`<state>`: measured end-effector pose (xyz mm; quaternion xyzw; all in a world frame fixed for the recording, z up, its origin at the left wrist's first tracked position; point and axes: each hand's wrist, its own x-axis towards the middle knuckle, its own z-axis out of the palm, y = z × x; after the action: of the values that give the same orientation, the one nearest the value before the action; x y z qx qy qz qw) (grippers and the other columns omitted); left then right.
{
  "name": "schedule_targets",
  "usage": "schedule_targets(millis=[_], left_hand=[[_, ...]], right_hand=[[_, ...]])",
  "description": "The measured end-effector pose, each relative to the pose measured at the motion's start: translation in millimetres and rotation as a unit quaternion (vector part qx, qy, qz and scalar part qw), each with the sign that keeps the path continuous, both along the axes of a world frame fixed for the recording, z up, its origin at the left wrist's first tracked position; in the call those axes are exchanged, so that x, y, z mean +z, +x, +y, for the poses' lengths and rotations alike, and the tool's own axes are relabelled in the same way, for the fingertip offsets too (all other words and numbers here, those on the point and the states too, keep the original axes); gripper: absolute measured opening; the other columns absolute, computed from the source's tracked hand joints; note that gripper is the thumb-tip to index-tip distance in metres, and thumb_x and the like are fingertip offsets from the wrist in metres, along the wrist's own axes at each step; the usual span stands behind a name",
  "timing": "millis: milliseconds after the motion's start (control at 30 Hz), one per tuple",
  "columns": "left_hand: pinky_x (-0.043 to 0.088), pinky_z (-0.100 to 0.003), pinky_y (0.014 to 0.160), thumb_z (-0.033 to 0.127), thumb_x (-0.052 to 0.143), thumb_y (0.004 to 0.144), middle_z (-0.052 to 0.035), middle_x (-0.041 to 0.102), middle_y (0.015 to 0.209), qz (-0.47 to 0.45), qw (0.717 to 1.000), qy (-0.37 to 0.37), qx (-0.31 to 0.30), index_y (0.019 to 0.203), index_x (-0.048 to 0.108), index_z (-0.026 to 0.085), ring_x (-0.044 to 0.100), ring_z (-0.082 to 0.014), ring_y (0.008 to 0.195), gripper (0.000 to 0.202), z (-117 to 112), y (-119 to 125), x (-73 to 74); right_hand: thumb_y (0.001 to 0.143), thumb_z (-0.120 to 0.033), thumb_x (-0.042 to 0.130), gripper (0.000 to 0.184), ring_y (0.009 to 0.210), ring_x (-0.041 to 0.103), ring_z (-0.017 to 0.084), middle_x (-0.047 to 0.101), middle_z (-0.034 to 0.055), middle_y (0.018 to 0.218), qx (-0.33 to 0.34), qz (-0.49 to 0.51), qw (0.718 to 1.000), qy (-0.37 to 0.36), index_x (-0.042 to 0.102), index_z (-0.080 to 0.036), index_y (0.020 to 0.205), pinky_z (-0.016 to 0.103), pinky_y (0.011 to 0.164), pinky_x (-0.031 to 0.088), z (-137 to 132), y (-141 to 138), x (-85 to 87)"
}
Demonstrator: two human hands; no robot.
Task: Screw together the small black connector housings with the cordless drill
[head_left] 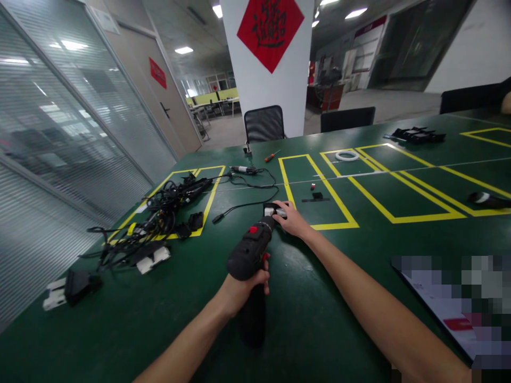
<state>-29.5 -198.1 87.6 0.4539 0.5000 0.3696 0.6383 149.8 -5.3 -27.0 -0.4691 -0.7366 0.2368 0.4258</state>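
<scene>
My left hand is wrapped around the grip of a black cordless drill with a red switch on top. The drill points away from me, its chuck up against a small white and black part. Fingers of my right hand are closed on that part from the right, holding it at the table. The drill's body and chuck hide the bit, and its contact with the part cannot be made out.
Tangled black cables lie at the left, with white-and-black pieces nearer me. A cabled pen-like tool, an orange screwdriver and a white tape ring lie farther back. Yellow tape marks rectangles on the green table.
</scene>
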Motion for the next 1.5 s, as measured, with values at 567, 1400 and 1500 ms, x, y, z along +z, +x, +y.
schedule_targets(millis=[567,1400,1500], left_hand=[[0.042,-0.029,0.061,0.024,0.065,0.070,-0.0013,0.060,0.083,0.012,0.998,0.020,-0.061,0.089,0.055,0.015,0.055,-0.0098,0.055,0.023,17.1,8.8,2.9],[0.040,-0.030,0.064,0.027,0.060,0.070,0.0024,0.055,0.065,0.066,0.993,0.015,-0.096,0.082,0.051,0.015,0.053,-0.0114,0.057,0.019,19.0,8.5,-2.1],[0.039,-0.030,0.064,0.028,0.059,0.071,0.0018,0.055,0.062,0.072,0.992,0.014,-0.105,0.079,0.051,0.016,0.052,-0.0116,0.057,0.017,19.4,7.1,-3.2]], right_hand=[[0.083,-0.028,0.063,0.045,0.111,0.058,0.024,0.051,0.0061,0.119,-0.003,0.010,1.000,-0.024,0.061,-0.027,0.128,0.041,0.104,0.043,16.0,23.6,0.2],[0.083,-0.027,0.061,0.046,0.116,0.056,0.025,0.048,0.0081,0.123,0.001,0.014,0.999,-0.035,0.059,-0.024,0.129,0.042,0.107,0.041,16.4,21.2,-1.6],[0.084,-0.028,0.061,0.047,0.116,0.056,0.025,0.047,0.0088,0.124,0.003,0.012,0.999,-0.036,0.058,-0.023,0.130,0.041,0.106,0.042,16.8,22.1,-2.4]])
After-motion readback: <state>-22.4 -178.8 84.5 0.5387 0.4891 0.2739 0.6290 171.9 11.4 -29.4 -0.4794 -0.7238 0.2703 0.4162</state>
